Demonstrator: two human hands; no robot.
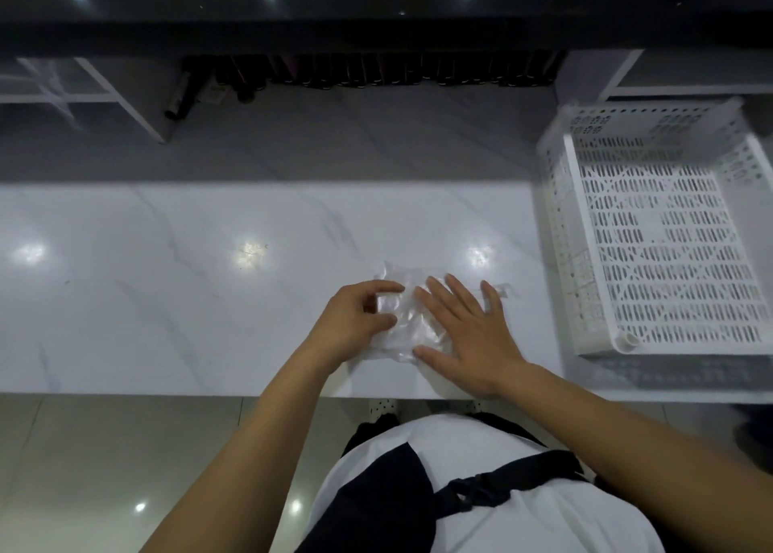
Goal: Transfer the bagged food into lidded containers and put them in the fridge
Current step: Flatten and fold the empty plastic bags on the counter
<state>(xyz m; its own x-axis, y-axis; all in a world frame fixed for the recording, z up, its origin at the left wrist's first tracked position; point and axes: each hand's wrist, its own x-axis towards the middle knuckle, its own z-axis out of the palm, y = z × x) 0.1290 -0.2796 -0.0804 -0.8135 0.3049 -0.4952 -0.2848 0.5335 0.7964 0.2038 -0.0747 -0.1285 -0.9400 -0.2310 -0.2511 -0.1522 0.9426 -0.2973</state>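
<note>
Clear plastic bag between hands: left hand pinching edge, right hand flat atop; risk of slipping on glossy tabletop.

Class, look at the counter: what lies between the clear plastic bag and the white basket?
Only bare marble counter separates bag from basket, per the head view.

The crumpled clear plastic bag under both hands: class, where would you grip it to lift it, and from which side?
Probably pinch the crumpled clear plastic bag at its left edge, coming from the left, where the left hand already curls on raised folds. The right hand presses the rest flat on the white marble counter.
</note>
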